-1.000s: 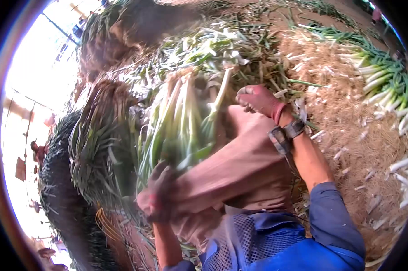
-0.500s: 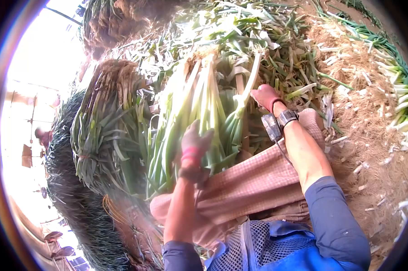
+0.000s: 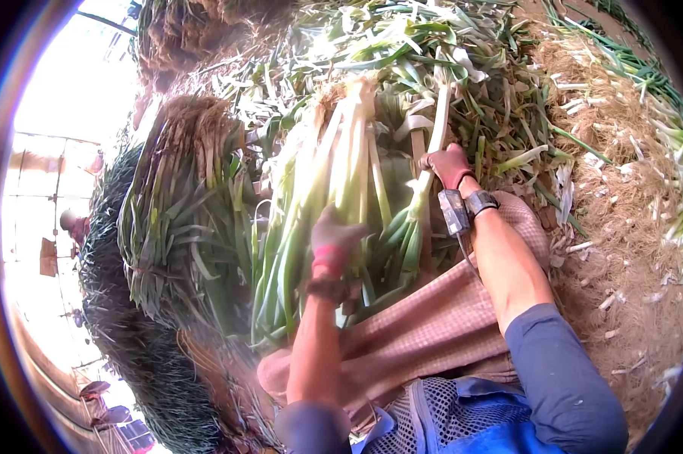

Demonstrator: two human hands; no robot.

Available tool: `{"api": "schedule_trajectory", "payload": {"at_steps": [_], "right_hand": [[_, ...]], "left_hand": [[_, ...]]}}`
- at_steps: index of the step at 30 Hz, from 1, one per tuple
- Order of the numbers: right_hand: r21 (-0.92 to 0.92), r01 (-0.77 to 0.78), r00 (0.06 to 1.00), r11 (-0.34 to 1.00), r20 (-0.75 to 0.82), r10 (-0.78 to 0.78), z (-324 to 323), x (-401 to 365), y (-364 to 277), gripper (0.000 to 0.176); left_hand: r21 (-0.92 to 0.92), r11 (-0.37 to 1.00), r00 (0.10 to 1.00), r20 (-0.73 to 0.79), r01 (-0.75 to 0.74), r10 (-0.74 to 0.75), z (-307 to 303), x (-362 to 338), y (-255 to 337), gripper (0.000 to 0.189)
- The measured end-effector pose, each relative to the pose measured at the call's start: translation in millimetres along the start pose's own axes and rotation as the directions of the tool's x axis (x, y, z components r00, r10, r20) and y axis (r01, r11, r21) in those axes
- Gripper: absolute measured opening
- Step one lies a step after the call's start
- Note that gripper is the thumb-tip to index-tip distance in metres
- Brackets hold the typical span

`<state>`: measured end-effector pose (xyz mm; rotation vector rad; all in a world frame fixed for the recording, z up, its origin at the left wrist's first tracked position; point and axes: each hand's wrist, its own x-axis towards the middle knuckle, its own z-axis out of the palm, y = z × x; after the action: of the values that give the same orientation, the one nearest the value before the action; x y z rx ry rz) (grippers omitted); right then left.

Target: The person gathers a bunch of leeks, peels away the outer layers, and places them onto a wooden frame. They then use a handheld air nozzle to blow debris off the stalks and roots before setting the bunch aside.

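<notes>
Leaf litter behind; green onion bundle in front, roots farthest. Left hand blurred over leaves, grip unclear. Right hand closed round single green onion; light, steady hold likely spares stem bruising.

Left hand gloved, blurred, near frame centre, thumb out to right; left forearm near upright at lower centre. Right hand gloved, right of centre, fingers bent; right forearm slanting up-left.
</notes>
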<state>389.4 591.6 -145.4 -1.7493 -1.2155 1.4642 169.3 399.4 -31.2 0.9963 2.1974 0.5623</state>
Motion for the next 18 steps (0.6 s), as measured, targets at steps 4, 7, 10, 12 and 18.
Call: {"api": "schedule_trajectory", "payload": {"at_steps": [4,7,10,12,18], "right_hand": [[0.264,0.074,0.953,0.962,0.265,-0.146,0,-26,-30,0.018],[0.179,-0.008,0.903,0.984,0.424,-0.07,25,-62,-14,0.024],[-0.243,0.062,0.894,0.968,0.444,0.054,48,-78,-4,0.042],[-0.274,0.094,0.868,0.957,0.494,0.057,61,-86,-9,0.05],[0.246,-0.167,0.846,0.955,0.533,0.011,111,-71,5,0.055]], "left_hand": [[0.006,0.999,0.999,-0.02,-0.039,0.04,-5,10,-16,0.064],[-0.007,0.999,0.999,0.023,-0.048,0.048,-8,13,-24,0.063],[-0.073,0.995,0.997,0.049,-0.063,0.067,-4,10,-27,0.069],[0.015,0.999,0.994,0.105,-0.03,0.028,-18,-7,-7,0.074],[0.408,0.875,0.878,-0.275,-0.262,0.391,-43,12,-41,0.056]]}}
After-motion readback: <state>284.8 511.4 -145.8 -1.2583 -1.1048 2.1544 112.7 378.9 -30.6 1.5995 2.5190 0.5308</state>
